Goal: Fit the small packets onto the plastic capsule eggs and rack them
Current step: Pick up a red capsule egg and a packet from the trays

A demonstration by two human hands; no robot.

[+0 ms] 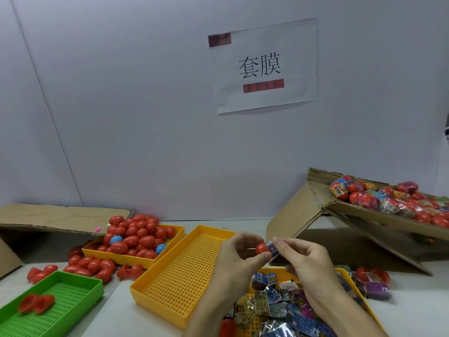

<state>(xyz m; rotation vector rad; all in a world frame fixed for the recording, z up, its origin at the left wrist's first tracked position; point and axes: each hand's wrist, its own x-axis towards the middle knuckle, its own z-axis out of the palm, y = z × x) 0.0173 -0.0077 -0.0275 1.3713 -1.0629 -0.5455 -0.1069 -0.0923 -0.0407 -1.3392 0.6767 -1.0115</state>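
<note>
The person held one red capsule egg (262, 248) above the near end of the empty yellow tray (184, 268), and the work on it was only half done. The left hand (239, 257) pinched the egg between thumb and curled fingers, and the right hand (307, 261) pinched a small blue packet (272, 246) and pressed it against the right side of the egg. I judged that the packet was just starting to go on; whether it already sat around the egg or only touched it, I could not tell. Much remained to do, it seemed to me. The far yellow tray (136, 257) was heaped with bare red eggs (136, 239), with two blue ones among them, and more bare eggs lay loose on the table (116, 290) in front of it. Under the hands another yellow tray (349, 276) was full of loose packets (274, 307), not yet used. The empty yellow tray, which I took for the rack, held nothing. At the right, a tilted cardboard box (315, 188) carried many eggs already dressed in packets (388, 198), so a good part of the work looked finished. A green tray (73, 295) at the left held only two red half shells (36, 302). So this egg still needed its packet seated and then a place in the tray.
</note>
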